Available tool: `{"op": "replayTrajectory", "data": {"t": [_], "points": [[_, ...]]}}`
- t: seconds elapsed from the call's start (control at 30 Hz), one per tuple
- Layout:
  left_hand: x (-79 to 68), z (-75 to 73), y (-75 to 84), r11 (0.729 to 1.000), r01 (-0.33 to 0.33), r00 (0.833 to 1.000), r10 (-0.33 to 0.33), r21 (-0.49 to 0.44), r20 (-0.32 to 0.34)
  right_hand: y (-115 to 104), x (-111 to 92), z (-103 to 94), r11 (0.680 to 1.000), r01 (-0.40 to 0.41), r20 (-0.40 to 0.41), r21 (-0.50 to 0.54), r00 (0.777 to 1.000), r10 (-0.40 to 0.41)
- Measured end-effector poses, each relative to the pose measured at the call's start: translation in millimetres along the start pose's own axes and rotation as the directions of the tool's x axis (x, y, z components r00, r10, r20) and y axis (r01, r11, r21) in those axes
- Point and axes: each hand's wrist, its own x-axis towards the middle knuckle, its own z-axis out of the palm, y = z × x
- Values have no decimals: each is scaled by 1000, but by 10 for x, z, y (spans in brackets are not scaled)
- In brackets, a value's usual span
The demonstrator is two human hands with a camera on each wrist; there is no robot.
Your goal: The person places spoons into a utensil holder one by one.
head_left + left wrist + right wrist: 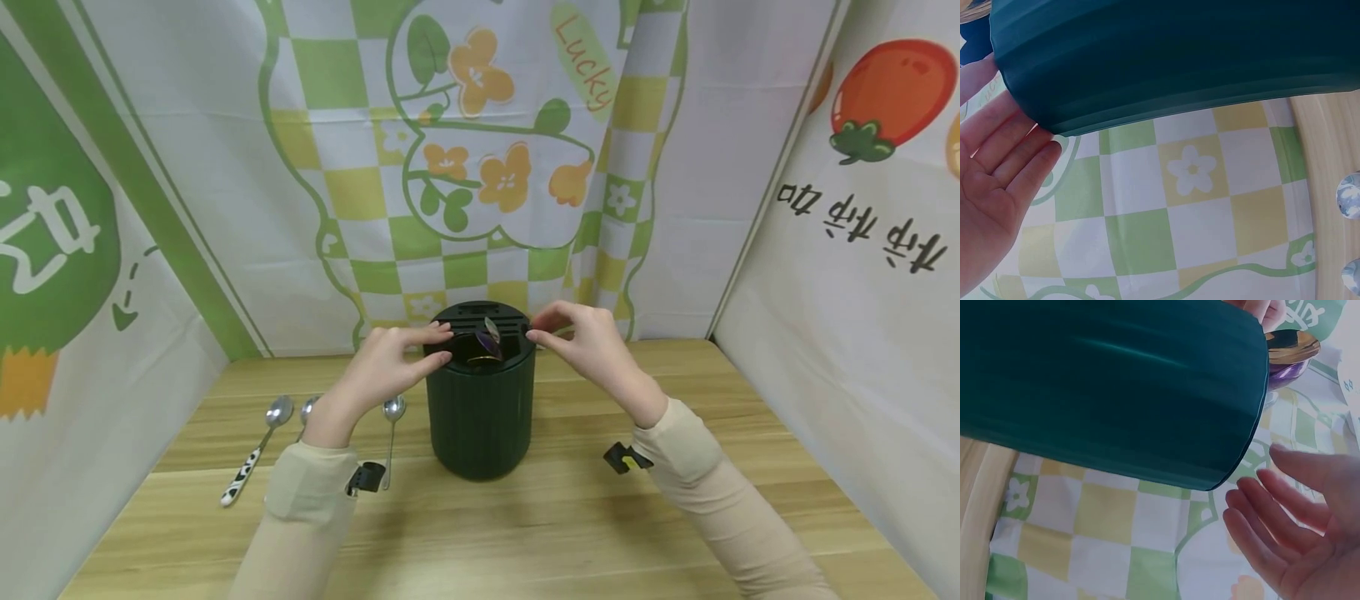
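Note:
A dark green ribbed utensil holder (480, 425) with a slotted black top (468, 321) stands upright on the table. Spoon heads, one purple (489, 343) and one gold-coloured (1294, 347), stick up from its large opening. At the left of the rim, my left hand (386, 358) has fingertips and thumb spread; its straight fingers meet the holder's edge in the left wrist view. My right hand (585, 342) is by the right side of the rim. In the right wrist view its fingers are loosely bent beside the holder, with nothing between them.
Left of the holder lie a spoon with a black-and-white handle (243, 475), a second spoon (309, 408) partly hidden by my left wrist, and a slim metal spoon (392, 425). A patterned curtain (330, 192) hangs behind the wooden table (540, 533).

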Motion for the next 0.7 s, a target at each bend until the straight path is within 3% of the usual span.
{"op": "replayTrajectory", "data": {"t": [0.17,0.37,0.7], "points": [[-1,-2,-3,1000,-2,1000,2,-6,1,50,-35,-6,994,104,49,-14,993,-103],[-2,-3,-8,1000,-5,1000,5,-6,-2,86,-51,-8,968,246,51,-41,968,-244],[-3,1,-10,1000,1,1000,-1,0,1,91,-47,-16,944,329,108,-34,940,-324]]}}
